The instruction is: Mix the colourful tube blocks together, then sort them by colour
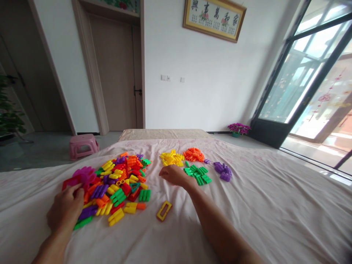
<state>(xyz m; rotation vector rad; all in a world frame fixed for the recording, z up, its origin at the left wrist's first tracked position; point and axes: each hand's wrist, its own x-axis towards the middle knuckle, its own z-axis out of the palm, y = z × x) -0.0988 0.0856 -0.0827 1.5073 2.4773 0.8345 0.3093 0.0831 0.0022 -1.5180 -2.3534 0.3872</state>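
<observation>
My left hand (66, 207) is at the left edge of a large mixed pile of plastic pieces (118, 196), its fingers closed on a red frame-shaped piece (68, 182) beside a magenta piece (84, 176). My right hand (173, 174) hangs just in front of the yellow pile (172, 158), fingers curled together; anything inside them is hidden. Right of that hand lies a green pile (199, 173), with an orange pile (194, 154) behind it and a purple pile (223, 171) farther right. A yellow rectangular frame (164, 211) rests alone on the cloth.
A pale patterned cloth (261, 205) with folds covers the surface. Beyond it are a pink stool (84, 146) at the left, magenta flowers (238, 128) in a green pot, a closed door (114, 73) and a glass door (297, 73) at the right.
</observation>
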